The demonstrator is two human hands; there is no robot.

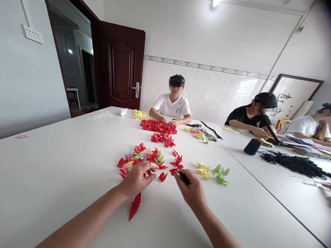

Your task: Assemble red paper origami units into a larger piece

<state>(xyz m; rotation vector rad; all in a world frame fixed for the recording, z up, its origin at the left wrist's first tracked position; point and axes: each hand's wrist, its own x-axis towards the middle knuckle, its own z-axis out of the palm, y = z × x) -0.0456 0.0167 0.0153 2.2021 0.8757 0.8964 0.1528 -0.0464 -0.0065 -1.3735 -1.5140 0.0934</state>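
Note:
My left hand [138, 178] hovers over the near edge of a mixed cluster of folded paper cranes [136, 159], mostly red with some green, yellow and lilac. Its fingers are bent, the thumb apart from them, with a red paper crane [162, 166] at the fingertips. My right hand [193, 190] is closed around a slim black tool [184, 177], largely hidden by the fingers. Just past that hand lie several red cranes [177, 161]. One red crane [163, 177] lies between my hands, and another [135, 206] lies below my left wrist.
Yellow cranes [203, 170] and green cranes [221, 174] lie to the right. Farther back is a large red pile [158, 126] beside a yellow pile [140, 114]. A person [174, 105] sits opposite; others work at right near black cords [294, 163] and a dark spool [252, 146].

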